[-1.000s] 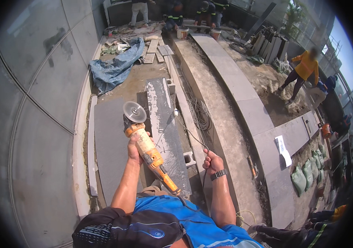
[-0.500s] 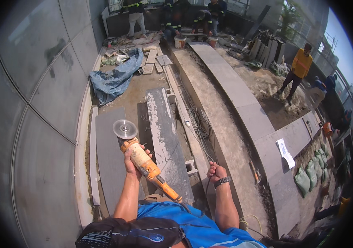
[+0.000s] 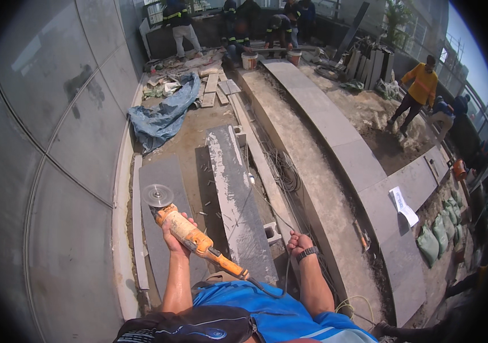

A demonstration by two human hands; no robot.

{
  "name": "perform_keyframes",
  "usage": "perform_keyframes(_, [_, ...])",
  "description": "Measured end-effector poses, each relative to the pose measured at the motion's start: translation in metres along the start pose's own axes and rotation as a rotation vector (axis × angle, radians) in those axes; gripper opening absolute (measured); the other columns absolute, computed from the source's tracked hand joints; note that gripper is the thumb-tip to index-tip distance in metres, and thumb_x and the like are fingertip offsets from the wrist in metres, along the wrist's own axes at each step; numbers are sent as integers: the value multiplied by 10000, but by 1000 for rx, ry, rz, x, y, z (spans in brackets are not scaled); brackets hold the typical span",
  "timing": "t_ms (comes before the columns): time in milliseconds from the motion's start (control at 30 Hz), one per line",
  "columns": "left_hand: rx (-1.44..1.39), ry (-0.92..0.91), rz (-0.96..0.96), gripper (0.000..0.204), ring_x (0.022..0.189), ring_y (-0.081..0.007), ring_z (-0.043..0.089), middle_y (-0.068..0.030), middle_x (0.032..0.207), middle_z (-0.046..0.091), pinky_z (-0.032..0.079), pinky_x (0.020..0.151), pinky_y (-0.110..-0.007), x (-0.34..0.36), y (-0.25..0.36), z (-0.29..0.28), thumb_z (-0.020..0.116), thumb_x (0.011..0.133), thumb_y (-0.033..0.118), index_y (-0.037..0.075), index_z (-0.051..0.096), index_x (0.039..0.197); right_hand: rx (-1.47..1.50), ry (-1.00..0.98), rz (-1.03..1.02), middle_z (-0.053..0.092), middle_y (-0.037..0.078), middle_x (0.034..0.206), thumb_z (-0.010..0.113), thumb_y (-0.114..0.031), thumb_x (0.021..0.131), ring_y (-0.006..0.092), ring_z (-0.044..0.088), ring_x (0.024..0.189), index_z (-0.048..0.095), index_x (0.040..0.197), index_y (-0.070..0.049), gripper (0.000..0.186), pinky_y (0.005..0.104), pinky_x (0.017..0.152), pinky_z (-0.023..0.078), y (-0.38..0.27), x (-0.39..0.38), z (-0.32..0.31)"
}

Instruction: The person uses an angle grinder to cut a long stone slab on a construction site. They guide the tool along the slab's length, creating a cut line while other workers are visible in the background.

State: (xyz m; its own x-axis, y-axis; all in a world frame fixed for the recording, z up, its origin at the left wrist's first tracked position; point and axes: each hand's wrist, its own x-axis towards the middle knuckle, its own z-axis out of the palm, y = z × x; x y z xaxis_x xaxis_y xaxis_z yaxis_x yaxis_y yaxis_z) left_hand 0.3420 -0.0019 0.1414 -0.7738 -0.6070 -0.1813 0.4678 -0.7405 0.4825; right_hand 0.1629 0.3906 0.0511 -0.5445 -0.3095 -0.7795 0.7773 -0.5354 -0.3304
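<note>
- The grinder [image 3: 201,243] gripped by the left hand [image 3: 173,238] is coloured orange, its barrel blotched with cream.
- The disc [image 3: 158,195] ahead of that grip is coloured silver-grey.
- The slab [image 3: 238,206] right of that grip is streaked white over dark grey.
- Behind the right hand's [image 3: 298,243] grip, the watch [image 3: 307,253] is coloured dark.
- Far ahead, the tarp [image 3: 167,114] is coloured blue.

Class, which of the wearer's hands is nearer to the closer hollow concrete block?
Right. The right hand is just right of the hollow concrete block; the left hand, gripping the angle grinder, is farther to its left, across the white-streaked slab.
</note>
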Motion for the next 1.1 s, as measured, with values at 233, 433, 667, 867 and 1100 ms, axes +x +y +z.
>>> perform_keyframes(233, [3, 9, 4, 546, 924, -286, 704, -83, 1093, 694, 605, 824, -479, -9, 6, -12, 636, 910, 519, 59, 605, 1202, 8, 17, -14, 367, -89, 607, 414, -151, 1083, 53, 263, 439, 559, 946, -101, 206, 243, 425, 249, -1, -8, 16])
perform_keyframes(433, [-1, 32, 53, 550, 880, -277, 713, -99, 1054, 703, 615, 789, -467, -17, 5, -12, 620, 919, 526, 38, 625, 1174, 89, 24, -3, 349, -87, 593, 441, -134, 1073, 61, 257, 436, 550, 942, -99, 173, 247, 419, 241, -6, -5, 10])
perform_keyframes(667, [36, 23, 91, 567, 882, -272, 714, -106, 1058, 699, 622, 772, -458, -22, 8, -6, 618, 931, 529, 23, 612, 1185, -23, -150, -160, 330, -86, 607, 485, -188, 1090, 57, 272, 465, 569, 1093, -87, 132, 245, 436, 243, -43, -29, 66])
perform_keyframes(867, [122, 1, 111, 584, 877, -266, 711, -105, 1057, 687, 630, 767, -445, -27, 13, 3, 622, 928, 548, 23, 613, 1184, -152, -1245, -631, 350, -59, 635, 514, -272, 1105, 69, 298, 470, 564, 1288, -74, 275, 267, 454, 272, -87, -151, 124])
perform_keyframes(1100, [75, -48, 113, 563, 877, -271, 714, -106, 1055, 688, 631, 768, -451, -26, 2, 12, 622, 929, 534, 27, 617, 1172, -43, -1285, -731, 383, -55, 605, 533, -291, 1098, 81, 328, 457, 595, 1266, -71, 284, 289, 434, 265, -64, -146, 10])
